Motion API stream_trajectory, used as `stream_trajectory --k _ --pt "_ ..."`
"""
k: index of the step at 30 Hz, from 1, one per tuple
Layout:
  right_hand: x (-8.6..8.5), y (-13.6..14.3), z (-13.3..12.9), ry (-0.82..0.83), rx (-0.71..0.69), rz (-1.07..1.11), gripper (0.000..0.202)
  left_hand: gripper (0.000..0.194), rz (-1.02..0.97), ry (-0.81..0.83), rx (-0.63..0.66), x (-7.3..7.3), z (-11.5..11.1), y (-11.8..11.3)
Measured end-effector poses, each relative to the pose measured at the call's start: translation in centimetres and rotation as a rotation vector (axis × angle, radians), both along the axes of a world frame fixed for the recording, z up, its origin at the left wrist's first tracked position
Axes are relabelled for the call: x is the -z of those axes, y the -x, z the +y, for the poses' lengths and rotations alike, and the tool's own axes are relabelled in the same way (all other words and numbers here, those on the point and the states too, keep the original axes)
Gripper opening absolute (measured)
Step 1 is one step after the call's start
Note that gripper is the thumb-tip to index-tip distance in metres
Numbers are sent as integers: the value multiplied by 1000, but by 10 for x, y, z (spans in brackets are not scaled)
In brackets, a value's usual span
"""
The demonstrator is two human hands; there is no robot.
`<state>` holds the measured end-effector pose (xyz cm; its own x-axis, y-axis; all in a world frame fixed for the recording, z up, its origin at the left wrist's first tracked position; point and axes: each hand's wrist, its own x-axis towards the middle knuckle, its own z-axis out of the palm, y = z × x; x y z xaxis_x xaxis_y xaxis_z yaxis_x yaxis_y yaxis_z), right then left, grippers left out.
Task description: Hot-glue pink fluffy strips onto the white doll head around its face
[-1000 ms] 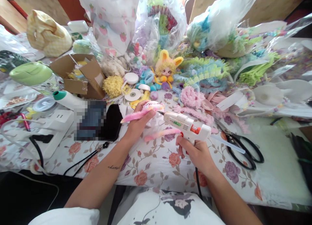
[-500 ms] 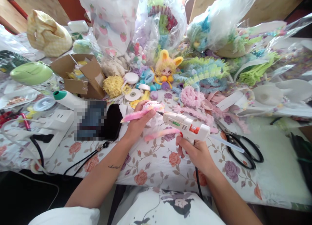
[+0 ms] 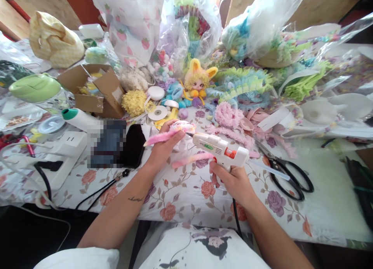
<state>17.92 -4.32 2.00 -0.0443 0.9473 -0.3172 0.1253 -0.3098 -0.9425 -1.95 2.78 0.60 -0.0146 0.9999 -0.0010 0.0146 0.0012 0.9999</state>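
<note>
The pink plush piece (image 3: 159,137) is pinched in your left fingers (image 3: 177,137); your right fingers (image 3: 220,172) grip the glue gun (image 3: 217,145), its nozzle near the left ones. Rightward, scissors (image 3: 275,165) lie on the counter (image 3: 186,205).

Rose-print tablecloth (image 3: 186,199) up front; wood-tone panels (image 3: 253,1) behind, red-brown strip (image 3: 80,5) back left. Strong backlight top centre, dark below cloth lower left.

A white glue gun (image 3: 217,146) points at a fuzzy pink piece (image 3: 160,136).
</note>
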Motion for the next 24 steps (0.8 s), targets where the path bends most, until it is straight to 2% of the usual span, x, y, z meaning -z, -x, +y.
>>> stream_trajectory --k 3,7,12,19,24 --pt "3 -2 0 -19 11 -12 26 33 54 -21 -7 2 1 -1" --pt "8 -6 2 -49 22 -33 28 32 -6 -27 6 3 4 -2" --pt "5 -5 1 -50 -14 1 26 31 -40 -9 32 4 4 -2" --pt "9 -8 1 -34 17 -78 30 33 -123 60 -18 9 5 -1" --pt "7 -7 1 -55 0 -29 25 26 -113 115 -43 9 4 -1"
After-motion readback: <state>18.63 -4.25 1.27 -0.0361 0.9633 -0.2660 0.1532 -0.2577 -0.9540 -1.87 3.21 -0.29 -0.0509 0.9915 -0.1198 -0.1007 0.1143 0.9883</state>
